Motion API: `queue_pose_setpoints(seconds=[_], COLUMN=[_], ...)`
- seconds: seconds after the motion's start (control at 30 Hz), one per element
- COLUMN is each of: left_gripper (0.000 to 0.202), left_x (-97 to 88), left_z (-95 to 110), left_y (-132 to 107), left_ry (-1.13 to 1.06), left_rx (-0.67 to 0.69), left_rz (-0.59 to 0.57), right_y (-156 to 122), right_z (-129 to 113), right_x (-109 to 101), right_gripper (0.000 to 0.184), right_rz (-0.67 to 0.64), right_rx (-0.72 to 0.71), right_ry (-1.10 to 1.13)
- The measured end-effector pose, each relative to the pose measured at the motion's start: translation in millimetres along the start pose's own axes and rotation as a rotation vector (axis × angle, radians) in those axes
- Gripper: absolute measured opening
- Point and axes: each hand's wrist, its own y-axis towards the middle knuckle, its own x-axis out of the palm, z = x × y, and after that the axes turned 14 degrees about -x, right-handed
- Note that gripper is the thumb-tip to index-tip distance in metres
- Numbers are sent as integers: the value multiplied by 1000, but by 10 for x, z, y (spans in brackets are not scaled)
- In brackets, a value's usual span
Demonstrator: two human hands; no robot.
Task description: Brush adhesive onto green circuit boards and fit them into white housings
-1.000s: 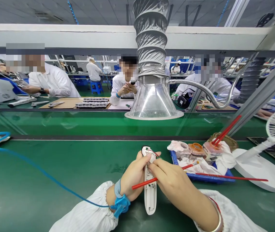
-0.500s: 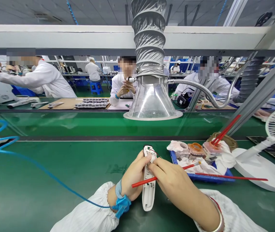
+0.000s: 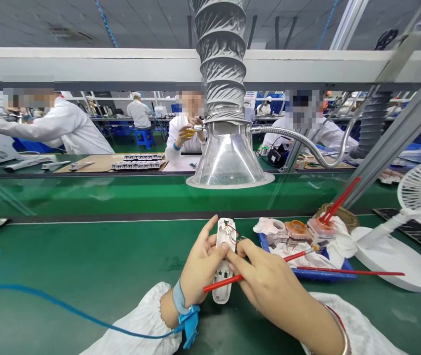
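A long white plastic housing (image 3: 222, 288) with thin red and dark wires at its far end lies between my hands, above the green table. My left hand (image 3: 200, 264) grips it from the left side, its thumb across the middle and its index finger stretched out. My right hand (image 3: 269, 276) is closed around a red-handled brush (image 3: 222, 283), whose bristle end points right toward the blue tray. Its fingertips also touch the housing near the wires. What the right fingertips pinch there is partly hidden. A blue wrist strap with a cord (image 3: 188, 320) circles my left wrist.
Right of my hands, a blue tray (image 3: 317, 274) holds small jars, white cloths and another red stick (image 3: 358, 271). A white fan (image 3: 399, 251) stands beyond it. A clear extraction hood (image 3: 230, 165) hangs ahead. Across the green barrier, co-workers in white sit at a bench.
The housing has tipped and shifted slightly away, showing more of its wired end. My left index finger has straightened. The blue cord has sunk lower, and the view has shifted a little.
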Motion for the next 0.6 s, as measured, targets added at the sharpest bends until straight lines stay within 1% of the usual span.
queue_pose_setpoints(seconds=[0.1, 0.17, 0.23, 0.3, 0.37, 0.43, 0.5, 0.6], left_gripper=[70, 65, 62, 61, 62, 63, 62, 58], left_x=[4, -3, -18, -36, -50, -61, -71, -87], left_z=[14, 19, 22, 28, 34, 37, 37, 32], left_y=[-22, -28, -24, -15, -9, -10, -18, -35], left_ry=[85, 140, 184, 210, 227, 255, 307, 400], left_rx=[56, 84, 113, 143, 160, 164, 172, 190], left_rz=[44, 67, 80, 98, 108, 108, 107, 130], right_y=[-17, -49, -95, -137, -160, -157, -132, -70], right_z=[2, 6, 29, 80, 155, 230, 275, 261], right_x=[-31, -78, -138, -192, -220, -214, -185, -146], right_gripper=[47, 46, 38, 30, 26, 26, 25, 19], right_rz=[-39, -47, -8, 67, 132, 153, 133, 71], right_rx=[1, 14, 43, 99, 178, 263, 321, 356], right_ry=[35, 94, 164, 215, 240, 260, 320, 476])
